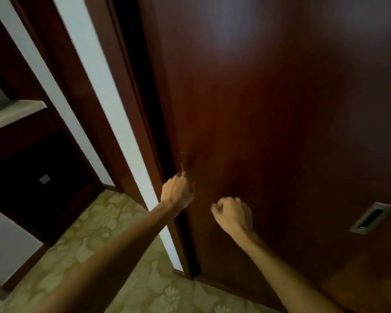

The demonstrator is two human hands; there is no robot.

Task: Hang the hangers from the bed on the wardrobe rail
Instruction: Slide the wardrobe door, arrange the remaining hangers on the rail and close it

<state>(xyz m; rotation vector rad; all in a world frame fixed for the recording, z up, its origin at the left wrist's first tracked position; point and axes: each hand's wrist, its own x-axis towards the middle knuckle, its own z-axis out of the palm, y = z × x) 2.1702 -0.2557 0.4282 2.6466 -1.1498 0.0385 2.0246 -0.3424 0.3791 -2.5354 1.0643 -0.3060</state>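
A dark red-brown wardrobe door fills most of the view and hides the rail. My left hand reaches to the door's left edge, its fingers curled into a recessed handle that shows only faintly. My right hand hovers just in front of the door panel, curled into a fist with nothing in it. No hangers and no bed are in view. A dark gap runs along the door's left edge.
A second metal recessed handle sits low on the right of the door. A white wall strip and a dark wooden shelf unit stand to the left. Patterned beige carpet covers the floor.
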